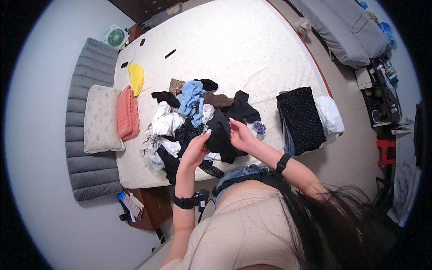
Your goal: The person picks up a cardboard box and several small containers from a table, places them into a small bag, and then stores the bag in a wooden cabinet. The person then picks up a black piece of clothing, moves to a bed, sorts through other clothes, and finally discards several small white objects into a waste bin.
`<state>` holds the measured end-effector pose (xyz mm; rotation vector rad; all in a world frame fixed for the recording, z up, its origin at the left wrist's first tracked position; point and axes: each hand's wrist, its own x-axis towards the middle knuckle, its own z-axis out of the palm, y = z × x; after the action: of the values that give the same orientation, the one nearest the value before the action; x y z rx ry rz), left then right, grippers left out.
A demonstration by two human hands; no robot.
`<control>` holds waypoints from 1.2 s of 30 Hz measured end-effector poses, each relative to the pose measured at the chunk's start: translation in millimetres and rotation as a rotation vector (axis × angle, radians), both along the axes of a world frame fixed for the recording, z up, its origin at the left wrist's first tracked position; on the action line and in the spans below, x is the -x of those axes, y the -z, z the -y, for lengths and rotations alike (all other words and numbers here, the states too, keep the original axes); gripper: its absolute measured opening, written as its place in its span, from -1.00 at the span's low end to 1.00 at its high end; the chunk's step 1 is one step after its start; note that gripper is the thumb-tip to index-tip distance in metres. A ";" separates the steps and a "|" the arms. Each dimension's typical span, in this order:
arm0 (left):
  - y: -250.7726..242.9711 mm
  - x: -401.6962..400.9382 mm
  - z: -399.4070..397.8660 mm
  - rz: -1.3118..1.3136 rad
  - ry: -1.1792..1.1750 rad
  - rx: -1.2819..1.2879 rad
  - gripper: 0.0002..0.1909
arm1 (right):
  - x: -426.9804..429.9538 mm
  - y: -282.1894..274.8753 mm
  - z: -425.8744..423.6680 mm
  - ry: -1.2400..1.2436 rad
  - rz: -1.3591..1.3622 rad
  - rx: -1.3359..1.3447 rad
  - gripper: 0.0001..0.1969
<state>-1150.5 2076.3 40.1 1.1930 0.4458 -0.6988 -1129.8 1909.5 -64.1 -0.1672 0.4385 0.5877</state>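
My left hand (196, 148) and my right hand (240, 135) hold a black cloth garment (220, 136) between them, at the near edge of the bed. The garment hangs crumpled, and its shape cannot be told. Under and behind it lies a loose heap of clothes: a light blue garment (191, 98), a white one (167, 124), a brown one (217, 100) and a dark dotted one (189, 133). A purple patterned item (259, 127) lies just right of the heap. Farther right is a folded stack with a black dotted cloth (300, 118) on top, beside a folded white cloth (330, 114).
Left of the heap are folded coral cloth (128, 114), a pillow (102, 118) and a yellow item (136, 77). A dark remote-like object (170, 53) lies on the bed (236, 44). A fluffy pet (302, 26) is on the floor beyond; a wooden nightstand (157, 206) stands at lower left.
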 end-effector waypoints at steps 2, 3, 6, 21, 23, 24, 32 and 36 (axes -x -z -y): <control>7.8 4.6 -2.1 -0.035 -0.076 0.002 -0.69 | 1.1 -9.8 -3.6 0.023 -0.035 0.040 -0.82; 11.5 5.8 -1.7 -0.063 -0.144 0.008 -0.70 | 1.2 -16.1 -3.5 0.053 -0.064 0.083 -0.84; 21.1 6.5 0.1 -0.046 -0.206 0.028 -0.75 | -1.8 -4.0 -5.0 0.029 -0.033 0.089 -0.88; 27.7 -10.4 8.2 0.496 0.055 -0.848 -0.64 | -0.1 -18.4 1.0 0.052 -0.137 0.005 -0.66; 31.4 -9.9 6.0 0.449 0.052 -0.767 -0.64 | 0.5 -16.3 0.5 0.040 -0.133 -0.003 -0.63; 23.9 -8.1 12.8 0.355 -0.020 -0.555 -0.65 | 0.4 -14.5 1.5 0.048 -0.135 0.007 -0.63; 11.3 0.6 15.4 0.577 -0.029 -0.636 -0.61 | -6.3 0.6 -5.5 0.048 -0.231 -0.015 -0.56; -18.0 -1.0 34.9 0.688 0.118 -1.010 -0.65 | -5.2 2.3 -8.6 0.014 -0.178 0.013 -0.58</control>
<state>-1149.5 2041.4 58.0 2.3128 0.1177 -0.0751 -1124.6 1918.1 -66.3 -0.1242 0.6156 0.5884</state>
